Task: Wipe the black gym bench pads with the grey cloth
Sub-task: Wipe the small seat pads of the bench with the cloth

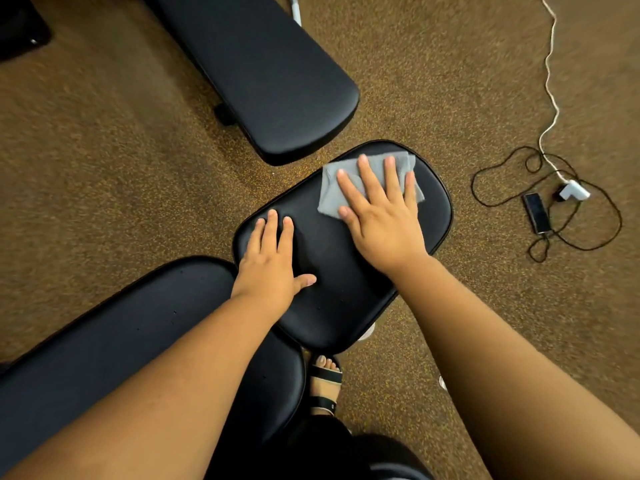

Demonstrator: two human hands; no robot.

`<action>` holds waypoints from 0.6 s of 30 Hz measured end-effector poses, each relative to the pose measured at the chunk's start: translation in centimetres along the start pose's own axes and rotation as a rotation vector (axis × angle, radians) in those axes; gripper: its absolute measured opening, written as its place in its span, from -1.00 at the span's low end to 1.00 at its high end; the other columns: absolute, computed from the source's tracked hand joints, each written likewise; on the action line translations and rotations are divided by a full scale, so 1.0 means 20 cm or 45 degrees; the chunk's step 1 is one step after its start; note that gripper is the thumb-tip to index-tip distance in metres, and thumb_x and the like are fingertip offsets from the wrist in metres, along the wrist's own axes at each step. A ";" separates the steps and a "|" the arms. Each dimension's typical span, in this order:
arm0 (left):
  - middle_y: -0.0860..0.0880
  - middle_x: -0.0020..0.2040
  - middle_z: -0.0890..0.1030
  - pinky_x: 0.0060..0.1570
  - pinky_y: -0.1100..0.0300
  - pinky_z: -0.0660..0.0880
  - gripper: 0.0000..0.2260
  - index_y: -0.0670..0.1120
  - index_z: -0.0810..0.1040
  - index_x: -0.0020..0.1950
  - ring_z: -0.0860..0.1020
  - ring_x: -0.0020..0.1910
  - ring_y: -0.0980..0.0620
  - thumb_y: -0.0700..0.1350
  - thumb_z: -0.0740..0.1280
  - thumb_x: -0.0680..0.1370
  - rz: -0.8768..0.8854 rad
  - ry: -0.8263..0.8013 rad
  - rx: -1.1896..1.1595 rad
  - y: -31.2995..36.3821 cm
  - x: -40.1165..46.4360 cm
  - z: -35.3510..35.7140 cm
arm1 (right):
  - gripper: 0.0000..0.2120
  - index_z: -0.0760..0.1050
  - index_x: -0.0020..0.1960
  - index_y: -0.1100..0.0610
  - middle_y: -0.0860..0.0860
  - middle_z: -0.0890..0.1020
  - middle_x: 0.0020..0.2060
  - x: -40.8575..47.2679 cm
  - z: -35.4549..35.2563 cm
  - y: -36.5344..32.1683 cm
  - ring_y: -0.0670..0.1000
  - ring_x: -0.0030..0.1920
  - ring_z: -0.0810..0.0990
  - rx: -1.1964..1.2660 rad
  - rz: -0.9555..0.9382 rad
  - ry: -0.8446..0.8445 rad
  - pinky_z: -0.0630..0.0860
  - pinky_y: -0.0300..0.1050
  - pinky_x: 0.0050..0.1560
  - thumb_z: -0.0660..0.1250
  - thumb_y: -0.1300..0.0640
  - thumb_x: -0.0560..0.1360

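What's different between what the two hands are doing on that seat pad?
The right hand presses flat on the grey cloth at the pad's far end; the left hand rests bare on the seat pad, nearer its left edge. Both lie palm-down, fingers spread, on the same pad.

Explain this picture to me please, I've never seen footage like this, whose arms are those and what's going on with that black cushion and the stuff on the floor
There is one picture, taken by a camera worn on a person's head, looking down, so the arms are the wearer's own. No machine is involved.

The right hand lies flat, fingers spread, pressing a grey cloth onto the far end of a black seat pad. The left hand rests bare and flat on the same pad's near left side, seemingly steadying it. Neither hand grips anything.

A longer black pad lies at lower left, and a second bench pad sits beyond. The floor is speckled brown carpet. On it at right lie a white cord with a plug, a tangled black cable and a small dark device. A sandalled foot shows below.
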State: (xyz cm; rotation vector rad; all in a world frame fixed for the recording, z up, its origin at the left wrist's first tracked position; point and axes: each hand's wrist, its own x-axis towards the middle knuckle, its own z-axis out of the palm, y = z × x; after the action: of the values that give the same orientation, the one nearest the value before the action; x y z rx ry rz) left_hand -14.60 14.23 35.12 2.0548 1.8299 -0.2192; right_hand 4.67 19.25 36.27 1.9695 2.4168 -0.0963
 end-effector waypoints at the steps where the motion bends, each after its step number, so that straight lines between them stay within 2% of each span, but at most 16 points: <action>1: -0.13 0.58 -0.19 0.49 0.11 -0.11 -0.06 -0.10 -0.18 0.58 -0.13 0.56 -0.12 0.31 0.27 0.46 -0.001 -0.004 0.002 0.00 0.00 0.00 | -0.50 0.16 0.55 -0.07 0.06 0.15 0.56 0.03 0.01 0.00 0.27 0.55 -0.01 0.000 0.005 0.013 -0.15 0.28 0.49 -0.03 -0.17 0.64; 4: -0.11 0.58 -0.19 0.49 0.10 -0.06 -0.07 -0.09 -0.17 0.58 -0.14 0.56 -0.11 0.29 0.29 0.46 -0.009 -0.008 -0.038 0.01 -0.01 -0.01 | -0.50 0.15 0.55 -0.07 0.06 0.15 0.55 -0.01 0.02 0.02 0.26 0.55 -0.01 -0.010 -0.035 0.020 -0.12 0.28 0.50 -0.01 -0.17 0.64; 11: -0.08 0.58 -0.19 0.47 0.09 0.05 -0.06 -0.06 -0.18 0.58 -0.13 0.56 -0.09 0.27 0.32 0.46 -0.023 0.003 -0.072 0.01 -0.01 0.01 | -0.49 0.08 0.57 -0.09 0.02 0.09 0.57 -0.45 0.03 0.14 0.21 0.56 -0.08 -0.089 -0.196 -0.071 -0.11 0.24 0.52 -0.03 -0.17 0.65; 14: -0.06 0.58 -0.20 0.45 0.07 0.13 -0.05 -0.05 -0.18 0.58 -0.13 0.56 -0.08 0.28 0.32 0.45 -0.039 0.006 -0.061 0.00 -0.01 0.01 | -0.50 0.12 0.56 -0.09 0.04 0.13 0.56 -0.38 0.04 0.10 0.23 0.56 -0.03 -0.083 -0.182 -0.047 -0.06 0.27 0.51 0.00 -0.16 0.65; 18: -0.07 0.58 -0.22 0.47 0.05 0.10 -0.05 -0.06 -0.20 0.58 -0.15 0.55 -0.08 0.29 0.31 0.45 -0.040 -0.017 -0.050 0.01 0.00 0.01 | -0.50 0.14 0.55 -0.08 0.06 0.17 0.55 -0.12 0.05 0.02 0.26 0.54 0.04 -0.079 -0.202 0.001 -0.05 0.28 0.49 0.01 -0.17 0.64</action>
State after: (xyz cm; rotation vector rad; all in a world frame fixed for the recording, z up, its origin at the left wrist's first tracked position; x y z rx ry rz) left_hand -14.47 14.14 34.97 1.9953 1.8450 -0.2034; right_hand 5.53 16.86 35.41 1.7516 2.5403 -0.0226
